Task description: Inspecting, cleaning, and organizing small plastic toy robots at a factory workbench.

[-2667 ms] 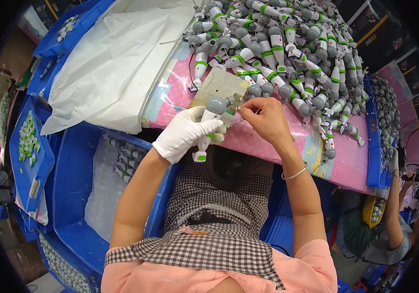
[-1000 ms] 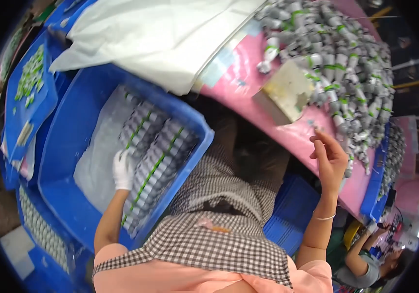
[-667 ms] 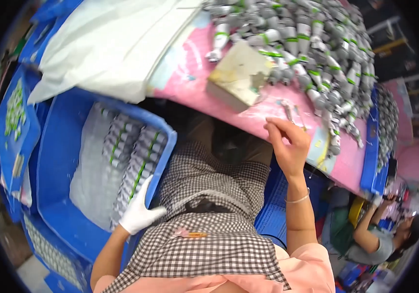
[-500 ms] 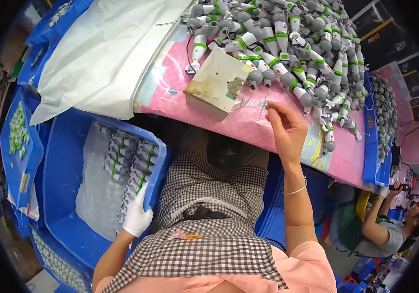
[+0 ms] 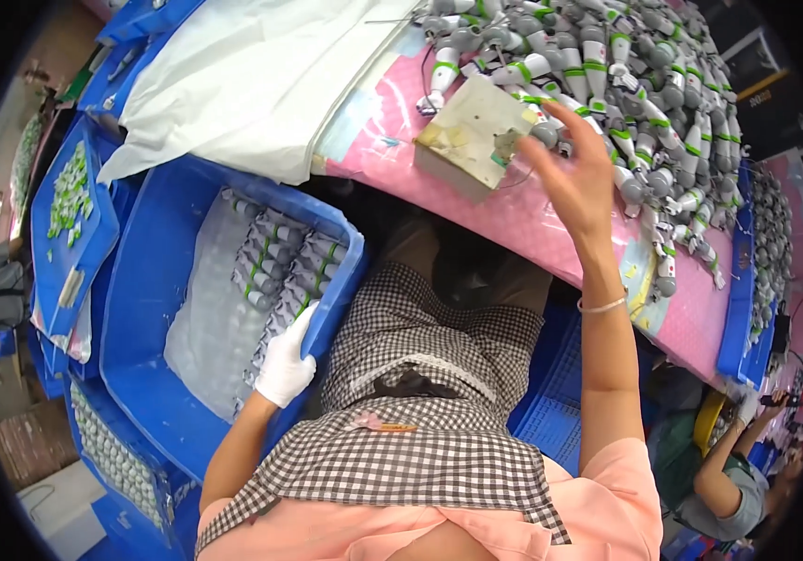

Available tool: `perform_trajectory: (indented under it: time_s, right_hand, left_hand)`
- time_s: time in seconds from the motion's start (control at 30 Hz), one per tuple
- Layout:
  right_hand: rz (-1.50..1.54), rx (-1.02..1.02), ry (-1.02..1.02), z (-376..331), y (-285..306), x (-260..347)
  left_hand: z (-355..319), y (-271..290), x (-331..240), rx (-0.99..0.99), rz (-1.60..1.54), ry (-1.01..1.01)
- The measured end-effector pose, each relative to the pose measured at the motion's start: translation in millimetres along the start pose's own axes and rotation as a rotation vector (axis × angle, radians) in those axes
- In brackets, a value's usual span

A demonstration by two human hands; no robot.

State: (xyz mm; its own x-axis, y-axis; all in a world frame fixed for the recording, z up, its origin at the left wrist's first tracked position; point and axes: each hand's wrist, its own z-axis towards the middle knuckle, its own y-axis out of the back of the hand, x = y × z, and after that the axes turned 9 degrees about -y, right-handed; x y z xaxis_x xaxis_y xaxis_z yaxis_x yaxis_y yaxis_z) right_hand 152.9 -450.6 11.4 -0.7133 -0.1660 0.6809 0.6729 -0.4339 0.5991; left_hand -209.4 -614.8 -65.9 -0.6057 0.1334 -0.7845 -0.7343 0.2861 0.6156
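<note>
The one head-worn fisheye view looks steeply down, close over the pink worktable and lap.

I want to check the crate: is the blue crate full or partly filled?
Partly filled: rows of tubes cover only the far part of the blue crate.

My right hand covers the grey parts under it, so I can't tell whether my fingers touch one. My gloved left hand hides its fingertips over the crate rim.
</note>
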Motion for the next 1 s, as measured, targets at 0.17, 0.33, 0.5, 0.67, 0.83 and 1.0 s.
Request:
perform_trajectory:
  time_s: [0.17,0.33,0.5,0.67,0.83,1.0]
  right_hand:
    - [-0.312,0.224,0.032,4.1,-1.5,21.7]
    - [-0.240,0.107,0.026,7.3,14.2,10.8]
    - [-0.376,-0.036,-0.142,19.4,32.3,-58.2]
    - [-0.840,-0.174,-0.221,29.0,24.4,-66.1]
    - [-0.422,-0.250,-0.096,33.6,46.6,-55.6]
    - [0.072,-0.045,-0.286,17.7,77.1,5.9]
  left_hand:
    - [9.8,-1.1,1.7,-0.035,0.044,-0.043]
    - [23.0,17.6,-14.1,0.091,0.137,-0.114]
    - [101.5,28.3,-83.9,-0.176,-0.191,-0.247]
    - [190.4,-14.1,-152.7,-0.315,-0.103,-0.813]
    - [257.6,-42.4,-193.9,-0.299,0.094,-1.026]
    - [295.9,-58.9,-237.0,-0.380,0.358,-1.202]
